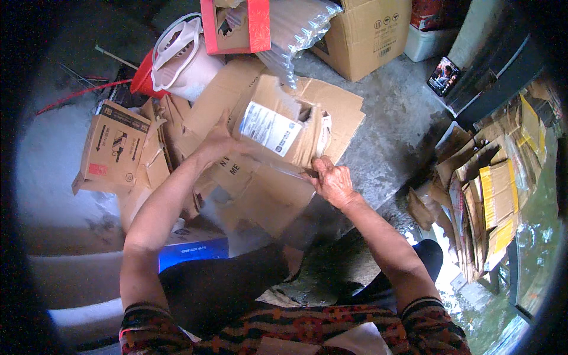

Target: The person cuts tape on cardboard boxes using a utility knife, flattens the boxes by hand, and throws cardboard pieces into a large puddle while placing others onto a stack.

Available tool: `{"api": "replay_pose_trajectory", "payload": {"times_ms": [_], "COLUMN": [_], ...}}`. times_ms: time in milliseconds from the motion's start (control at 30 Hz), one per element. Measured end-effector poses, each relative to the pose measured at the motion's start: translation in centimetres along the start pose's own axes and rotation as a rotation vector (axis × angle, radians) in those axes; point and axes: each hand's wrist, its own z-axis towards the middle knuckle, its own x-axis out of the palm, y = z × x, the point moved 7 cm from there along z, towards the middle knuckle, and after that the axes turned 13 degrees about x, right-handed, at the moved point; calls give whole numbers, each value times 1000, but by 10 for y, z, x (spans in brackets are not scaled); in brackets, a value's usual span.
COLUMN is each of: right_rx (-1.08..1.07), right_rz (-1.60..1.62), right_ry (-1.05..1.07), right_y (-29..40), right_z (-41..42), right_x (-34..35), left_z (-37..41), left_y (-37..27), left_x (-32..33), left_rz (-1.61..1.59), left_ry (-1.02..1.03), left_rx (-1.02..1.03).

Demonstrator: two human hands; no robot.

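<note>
A small cardboard box (290, 151) with a white shipping label (270, 128) is held tilted between my hands. Its right end is open, with ragged flaps and a strip of tape (325, 133) along one edge. My left hand (225, 138), slightly blurred, grips the box's left side. At the lower right corner, my right hand (332, 179) pinches the cardboard edge between thumb and curled fingers. Beneath the box lies a larger flattened carton (262, 195) bearing dark print; its lower part is blurred. The fingertips of my left hand are partly hidden.
A printed brown carton (116, 144) leans on loose cardboard at left. Beyond are a white mop bucket (195, 66), a red box (259, 26), air-cushion packaging (301, 26) and a big carton (377, 35). Flattened cardboard (499, 191) is stacked at right; a phone (443, 76) stands behind.
</note>
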Motion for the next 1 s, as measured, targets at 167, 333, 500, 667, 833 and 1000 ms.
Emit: {"api": "replay_pose_trajectory", "payload": {"times_ms": [167, 333, 500, 667, 833, 1000], "right_rx": [305, 672, 668, 340, 190, 124], "right_rz": [200, 526, 605, 278, 159, 270], "right_ry": [153, 330, 499, 357, 349, 314], "right_y": [-22, -85, -103, -71, -58, -55], "right_z": [7, -15, -24, -16, -14, -13], "right_x": [23, 21, 27, 21, 15, 15], "left_z": [34, 52, 52, 40, 37, 36], "left_y": [2, 28, 37, 38, 35, 32], "left_x": [41, 83, 76, 87, 92, 96], "left_rz": [377, 503, 317, 507, 543, 546], "left_ry": [124, 141, 11, 96, 64, 19], "left_rx": [-72, -58, 81, 18, -13, 19]}}
